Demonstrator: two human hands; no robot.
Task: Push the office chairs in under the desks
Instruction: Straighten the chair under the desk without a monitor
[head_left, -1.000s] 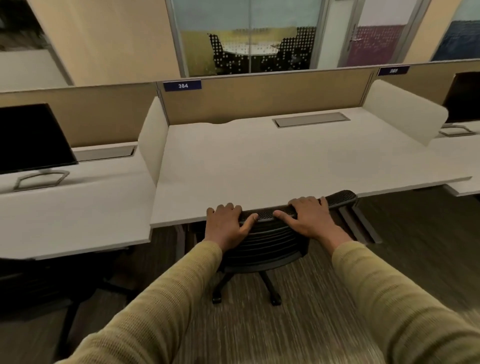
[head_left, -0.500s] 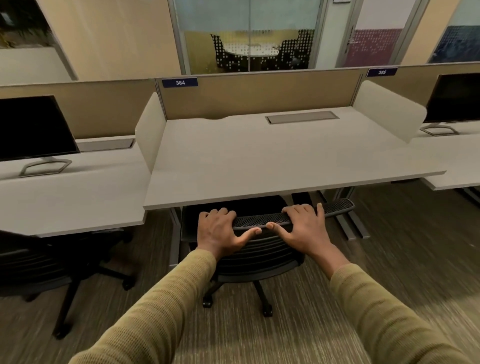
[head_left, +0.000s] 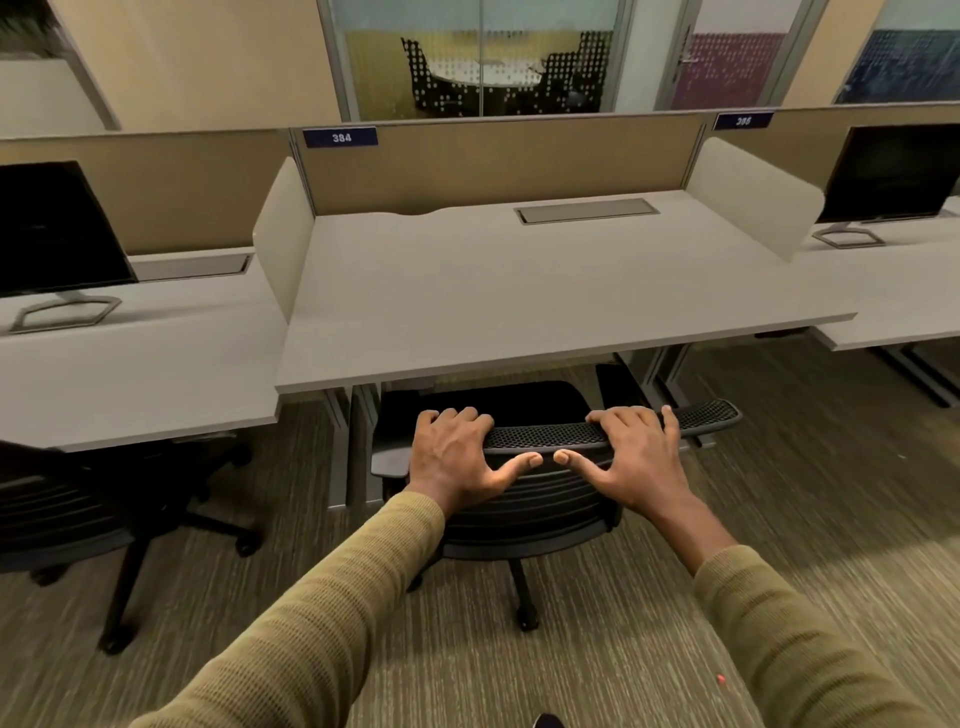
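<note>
One chair nearly home, another waiting.
The desk (head_left: 545, 291) shelters the office chair (head_left: 524, 514) seat, backrest out; the second chair (head_left: 104, 509) stands left; left hand (head_left: 457, 457) and right hand (head_left: 634, 457) clasp the backrest's top rim.

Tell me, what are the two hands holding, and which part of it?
Both hands, left hand and right hand, grip the office chair by the top edge of its backrest.

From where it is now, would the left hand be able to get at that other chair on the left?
Probably not without stepping over: the left hand grips the middle chair, and the other chair stands well aside.
</note>
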